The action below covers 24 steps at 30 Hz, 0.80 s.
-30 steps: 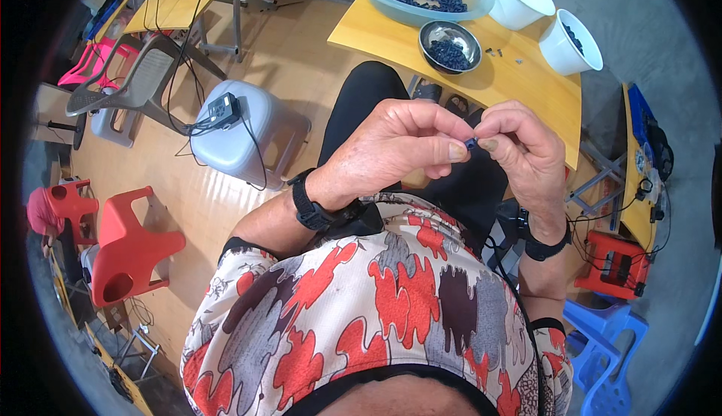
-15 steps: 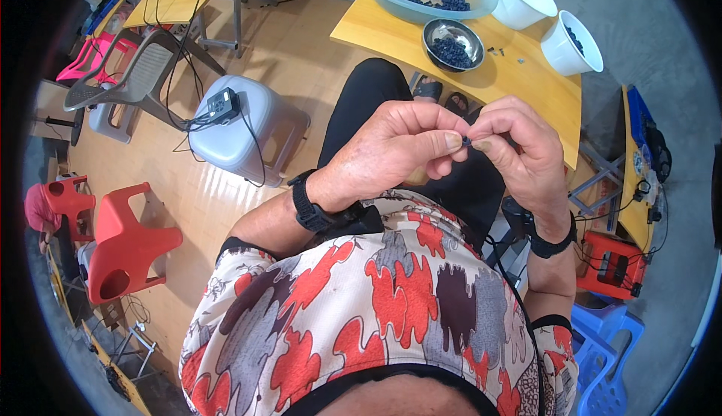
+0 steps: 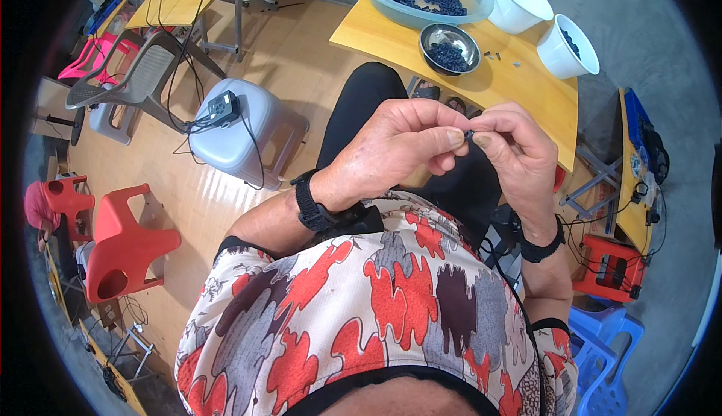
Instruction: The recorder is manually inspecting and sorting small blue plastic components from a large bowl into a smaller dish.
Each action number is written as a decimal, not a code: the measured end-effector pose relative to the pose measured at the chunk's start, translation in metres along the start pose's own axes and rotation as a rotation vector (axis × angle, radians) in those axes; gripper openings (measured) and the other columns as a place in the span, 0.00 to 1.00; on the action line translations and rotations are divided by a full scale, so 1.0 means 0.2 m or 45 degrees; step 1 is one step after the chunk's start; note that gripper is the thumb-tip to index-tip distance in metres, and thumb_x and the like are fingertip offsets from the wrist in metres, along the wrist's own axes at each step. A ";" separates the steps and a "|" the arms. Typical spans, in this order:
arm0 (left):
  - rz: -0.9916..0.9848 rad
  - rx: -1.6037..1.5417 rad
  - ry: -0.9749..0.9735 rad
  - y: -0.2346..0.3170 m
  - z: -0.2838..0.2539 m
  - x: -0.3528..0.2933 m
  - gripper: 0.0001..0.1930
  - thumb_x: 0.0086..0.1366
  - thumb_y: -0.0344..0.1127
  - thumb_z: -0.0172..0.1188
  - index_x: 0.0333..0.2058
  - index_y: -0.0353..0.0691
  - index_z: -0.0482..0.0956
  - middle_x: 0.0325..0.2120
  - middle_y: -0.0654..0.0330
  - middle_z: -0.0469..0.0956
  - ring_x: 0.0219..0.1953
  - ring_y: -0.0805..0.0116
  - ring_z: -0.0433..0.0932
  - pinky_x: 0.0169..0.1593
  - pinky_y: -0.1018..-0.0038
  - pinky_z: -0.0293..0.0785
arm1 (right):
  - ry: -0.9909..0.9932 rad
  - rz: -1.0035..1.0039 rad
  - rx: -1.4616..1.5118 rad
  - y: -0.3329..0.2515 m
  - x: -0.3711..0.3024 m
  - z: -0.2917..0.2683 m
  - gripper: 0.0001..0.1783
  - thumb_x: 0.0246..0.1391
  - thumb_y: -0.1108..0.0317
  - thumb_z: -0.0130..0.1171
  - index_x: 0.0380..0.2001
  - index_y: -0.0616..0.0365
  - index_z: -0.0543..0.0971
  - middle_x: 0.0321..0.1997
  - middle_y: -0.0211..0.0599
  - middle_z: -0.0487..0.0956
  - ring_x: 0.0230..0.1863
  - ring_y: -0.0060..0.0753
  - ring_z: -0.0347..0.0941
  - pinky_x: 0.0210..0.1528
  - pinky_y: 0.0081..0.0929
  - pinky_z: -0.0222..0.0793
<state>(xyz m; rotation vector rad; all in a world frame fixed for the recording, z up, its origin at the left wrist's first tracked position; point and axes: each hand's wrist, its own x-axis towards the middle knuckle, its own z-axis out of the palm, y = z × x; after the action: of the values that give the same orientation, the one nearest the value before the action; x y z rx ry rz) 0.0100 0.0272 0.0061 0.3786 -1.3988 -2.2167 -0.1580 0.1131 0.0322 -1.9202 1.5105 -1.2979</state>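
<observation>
Above my lap, my left hand [image 3: 406, 141] and my right hand [image 3: 519, 149] meet, thumbs and forefingers pinched round one small dark piece [image 3: 470, 136]. Most of that piece hides behind the fingertips, so its exact kind cannot be made out. On the wooden table [image 3: 519, 89] ahead, a steel bowl [image 3: 475, 46] holds small dark blue parts. Behind it stands a large translucent blue basin [image 3: 481, 11] with a heap of similar dark parts. A few tiny pieces [image 3: 492, 56] lie loose beside the bowl.
Two white buckets [image 3: 519, 2] stand at the table's right, the nearer one with dark parts inside. To my left is a grey stool [image 3: 248, 130] bearing a black device [image 3: 223, 105] with cables. Red stools [image 3: 124, 243] and a blue plastic chair [image 3: 602, 348] stand around me.
The fingertips have shifted slightly round the dark piece, which now shows a little more between them. My right hand has moved a little left. Both hands still grip the piece.
</observation>
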 end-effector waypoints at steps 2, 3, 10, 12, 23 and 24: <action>-0.058 -0.079 -0.008 0.01 0.01 0.00 0.08 0.64 0.29 0.52 0.39 0.33 0.76 0.28 0.63 0.76 0.26 0.79 0.74 0.31 0.81 0.73 | 0.177 0.190 0.375 -0.01 -0.04 0.02 0.09 0.51 0.79 0.58 0.38 0.65 0.75 0.35 0.34 0.77 0.37 0.21 0.73 0.38 0.18 0.69; -0.060 -0.079 -0.008 0.00 0.01 0.00 0.08 0.64 0.29 0.52 0.39 0.33 0.76 0.28 0.63 0.76 0.26 0.79 0.74 0.31 0.81 0.73 | 0.177 0.192 0.376 -0.01 -0.04 0.02 0.09 0.51 0.79 0.58 0.38 0.65 0.75 0.35 0.34 0.77 0.37 0.21 0.73 0.38 0.18 0.69; -0.017 -0.130 -0.015 0.00 -0.01 0.01 0.08 0.64 0.29 0.52 0.39 0.32 0.76 0.28 0.62 0.77 0.26 0.79 0.74 0.31 0.82 0.74 | 0.270 0.148 0.414 0.04 -0.08 0.07 0.08 0.52 0.79 0.58 0.36 0.65 0.75 0.36 0.34 0.76 0.35 0.19 0.71 0.39 0.15 0.67; -0.008 -0.124 -0.009 0.00 -0.02 0.01 0.08 0.64 0.29 0.52 0.39 0.32 0.76 0.28 0.61 0.77 0.26 0.79 0.74 0.31 0.82 0.74 | 0.285 0.114 0.356 0.04 -0.08 0.08 0.07 0.51 0.79 0.58 0.35 0.64 0.76 0.35 0.33 0.77 0.36 0.20 0.72 0.40 0.17 0.69; -0.072 -0.081 0.015 -0.02 0.00 -0.01 0.08 0.64 0.28 0.53 0.40 0.33 0.76 0.28 0.61 0.77 0.26 0.79 0.74 0.31 0.81 0.74 | 0.287 0.025 0.063 0.05 -0.07 0.07 0.06 0.46 0.80 0.58 0.30 0.61 0.76 0.28 0.29 0.77 0.29 0.17 0.71 0.32 0.15 0.68; -0.072 -0.081 0.017 -0.01 0.00 -0.01 0.08 0.64 0.28 0.53 0.40 0.33 0.76 0.28 0.61 0.77 0.26 0.79 0.74 0.31 0.81 0.74 | 0.286 0.025 0.065 0.06 -0.08 0.05 0.06 0.46 0.80 0.58 0.30 0.61 0.76 0.28 0.29 0.77 0.29 0.17 0.71 0.32 0.15 0.68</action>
<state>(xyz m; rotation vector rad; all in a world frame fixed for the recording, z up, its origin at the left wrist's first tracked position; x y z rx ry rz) 0.0112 0.0288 0.0036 0.4147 -1.3223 -2.2938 -0.1557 0.1201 0.0114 -1.7722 1.5793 -1.5711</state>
